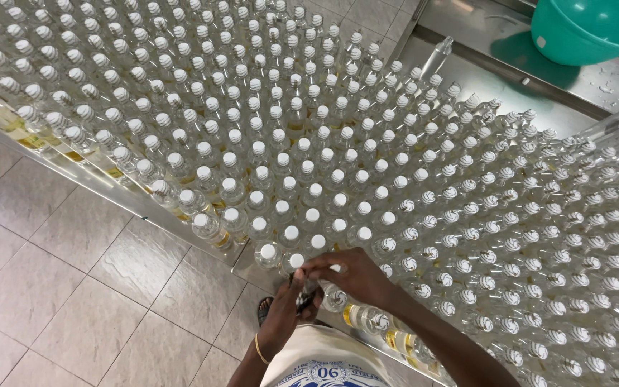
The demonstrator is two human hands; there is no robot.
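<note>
At the far left lies bare tiled floor (51,287), pale and glossy, running under the long edge of a steel table (467,61). That edge slants from the upper left down toward the person, and the floor beside it is the only open ground in view.

Moving right, the table is packed with upright clear bottles (252,143) with white caps, standing cap to cap in tight rows right up to the rim. Some near the left edge show yellowish liquid low down. No gaps open between them.

At the near edge, bottom centre, the left hand (289,312), a gold bangle (259,350) on its wrist, curls its fingers closed around a small dark thing (306,297); what it is cannot be told. The right hand (352,276) reaches across, its fingertips pinched together over the cap of a bottle at the rim (334,295), which stands just beside the left hand among the front-row bottles. Neighbouring caps crowd both hands on the far side and right; only the floor side, toward the person's body, is free.

Further right the bottles with patterned caps (524,244) fill the table to the frame's edge, equally dense.

At the upper right a strip of bare wet steel shows, with one bottle lying on its side (437,56) and a teal plastic bowl (589,29) well apart from the hands.
</note>
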